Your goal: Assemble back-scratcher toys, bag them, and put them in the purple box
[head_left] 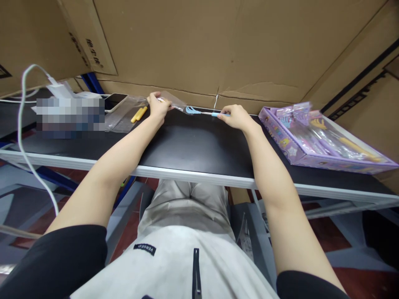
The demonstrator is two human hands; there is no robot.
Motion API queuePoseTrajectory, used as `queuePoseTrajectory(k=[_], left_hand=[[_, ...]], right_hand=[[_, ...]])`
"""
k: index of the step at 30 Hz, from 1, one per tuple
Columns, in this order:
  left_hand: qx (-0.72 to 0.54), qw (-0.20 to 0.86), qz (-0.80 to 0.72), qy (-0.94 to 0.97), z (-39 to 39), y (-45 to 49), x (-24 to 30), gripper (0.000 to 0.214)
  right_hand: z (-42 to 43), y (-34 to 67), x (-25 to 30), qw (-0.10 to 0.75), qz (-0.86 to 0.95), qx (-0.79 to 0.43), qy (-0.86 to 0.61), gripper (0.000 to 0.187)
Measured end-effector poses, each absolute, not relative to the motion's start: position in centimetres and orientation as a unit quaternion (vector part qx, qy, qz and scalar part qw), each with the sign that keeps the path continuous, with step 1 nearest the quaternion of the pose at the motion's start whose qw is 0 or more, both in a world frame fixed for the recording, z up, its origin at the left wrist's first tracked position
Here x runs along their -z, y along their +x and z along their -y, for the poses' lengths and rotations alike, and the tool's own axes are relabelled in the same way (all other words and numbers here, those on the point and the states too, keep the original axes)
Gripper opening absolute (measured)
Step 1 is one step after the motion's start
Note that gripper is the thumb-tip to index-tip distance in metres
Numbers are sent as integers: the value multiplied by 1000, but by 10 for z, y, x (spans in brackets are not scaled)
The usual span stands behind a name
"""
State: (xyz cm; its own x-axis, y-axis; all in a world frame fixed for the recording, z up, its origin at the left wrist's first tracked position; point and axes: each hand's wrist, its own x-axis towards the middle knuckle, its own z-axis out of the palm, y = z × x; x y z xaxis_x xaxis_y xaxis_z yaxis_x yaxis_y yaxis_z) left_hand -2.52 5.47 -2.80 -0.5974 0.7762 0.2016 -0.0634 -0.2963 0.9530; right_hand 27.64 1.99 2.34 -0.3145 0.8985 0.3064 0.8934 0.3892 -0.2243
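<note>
We count two hands of ours, the left hand (pixel 158 106) and the right hand (pixel 236 116). Between them we find one blue scratcher (pixel 199 111) and one clear bag (pixel 176 102). Left of the left hand lie two yellow sticks (pixel 139 113) and one phone (pixel 114 101); right of the right hand, one purple box (pixel 282 143).

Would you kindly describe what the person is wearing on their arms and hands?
Both arms are bare below short black sleeves. The left hand and right hand wear no gloves, and no watch or bracelet shows at either wrist.
</note>
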Motion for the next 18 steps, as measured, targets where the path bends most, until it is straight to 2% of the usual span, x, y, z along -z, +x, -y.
queuePoseTrajectory(k=[5,14,18], left_hand=[[-722,314,-503,356,-55,-24,29,50],[-728,304,-500,357,-42,-13,24,55],[-724,328,-489,360,-41,-9,26,54]], right_hand=[[-17,273,-25,191,808,-19,-557,35],[-18,274,-25,205,824,-77,-522,47],[-12,266,-25,208,816,-96,-531,41]])
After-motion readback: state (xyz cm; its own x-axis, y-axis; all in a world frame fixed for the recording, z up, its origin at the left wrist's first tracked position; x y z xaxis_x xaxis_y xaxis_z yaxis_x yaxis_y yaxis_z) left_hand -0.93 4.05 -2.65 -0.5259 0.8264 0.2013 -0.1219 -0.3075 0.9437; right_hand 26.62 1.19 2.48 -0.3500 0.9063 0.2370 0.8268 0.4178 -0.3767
